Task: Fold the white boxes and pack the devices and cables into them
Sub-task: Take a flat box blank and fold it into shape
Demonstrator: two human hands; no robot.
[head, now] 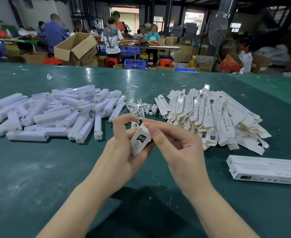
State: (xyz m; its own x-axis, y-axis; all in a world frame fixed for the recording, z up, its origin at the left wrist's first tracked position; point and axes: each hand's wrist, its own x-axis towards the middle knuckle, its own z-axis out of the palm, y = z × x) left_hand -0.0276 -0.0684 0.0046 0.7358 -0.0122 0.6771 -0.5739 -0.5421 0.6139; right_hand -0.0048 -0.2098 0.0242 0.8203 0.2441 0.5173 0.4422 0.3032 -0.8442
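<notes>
Both forearms reach over the green surface (38,169). Left hand (122,152) grips a white box (139,140) upright; right hand (174,143) pinches its top flap. Devices (55,114) lie left of the hands, cables (141,109) beyond, flat boxes (210,114) right.

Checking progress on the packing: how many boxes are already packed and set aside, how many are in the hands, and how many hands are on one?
Packed boxes set aside at right: 2
Box in hand: 1
Hands on it, left hand and right hand: 2
Total boxes: 3

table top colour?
Dark green table, scuffed and flecked with white scraps; head view.
</notes>
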